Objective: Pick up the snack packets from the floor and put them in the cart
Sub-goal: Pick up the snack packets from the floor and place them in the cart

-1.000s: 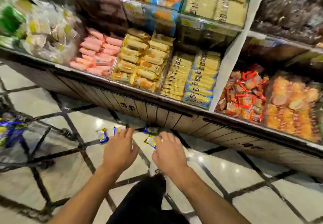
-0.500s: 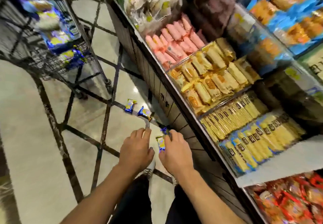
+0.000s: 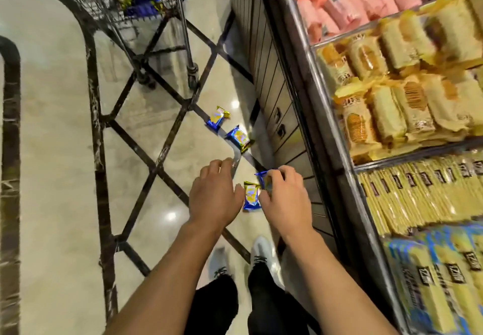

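Reaching hands: both low over the tiled floor
Right hand: fingers pinched on a blue-and-yellow snack packet
Left hand: fingers loosely spread, holding nothing — beside a second packet on the floor
Farther floor packets: two near the shelf base
Cart: beyond — packets inside

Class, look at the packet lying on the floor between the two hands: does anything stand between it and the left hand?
Nothing visible does. The packet lies on bare floor just right of the left hand, whose thumb side is nearly at its edge. The right hand already holds another packet beside it.
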### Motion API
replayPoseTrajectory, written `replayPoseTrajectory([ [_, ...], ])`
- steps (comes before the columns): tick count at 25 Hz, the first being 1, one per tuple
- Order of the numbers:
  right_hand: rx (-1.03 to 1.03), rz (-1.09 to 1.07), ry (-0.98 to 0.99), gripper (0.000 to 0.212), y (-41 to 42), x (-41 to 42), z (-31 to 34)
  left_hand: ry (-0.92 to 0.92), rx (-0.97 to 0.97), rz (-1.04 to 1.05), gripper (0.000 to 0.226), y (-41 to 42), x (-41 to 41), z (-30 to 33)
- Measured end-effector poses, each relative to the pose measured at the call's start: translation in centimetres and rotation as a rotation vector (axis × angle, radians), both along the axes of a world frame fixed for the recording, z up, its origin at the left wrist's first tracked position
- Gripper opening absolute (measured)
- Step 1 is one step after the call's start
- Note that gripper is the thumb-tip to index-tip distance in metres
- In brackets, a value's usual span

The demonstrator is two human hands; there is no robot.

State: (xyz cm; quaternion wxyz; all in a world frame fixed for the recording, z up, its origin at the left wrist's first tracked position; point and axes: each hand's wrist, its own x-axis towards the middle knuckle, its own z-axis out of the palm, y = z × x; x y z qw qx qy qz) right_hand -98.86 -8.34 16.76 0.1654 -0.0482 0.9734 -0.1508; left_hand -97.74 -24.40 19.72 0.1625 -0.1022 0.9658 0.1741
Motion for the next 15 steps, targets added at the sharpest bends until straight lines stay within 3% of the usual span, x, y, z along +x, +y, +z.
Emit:
replayPoseTrajectory([
  [7, 0.03, -0.049, -0.02, 0.045, 0.1, -0.7, -16.5, 0.016, 0.09, 0.107, 0.063, 1.2, 1.1, -17.7],
  [15, -0.025, 0.005, -0.148, 0.055, 1.0, -5.2, -40.7, -0.062, 0.187, 0.131, 0.068, 3.4, 1.5, -42.7],
])
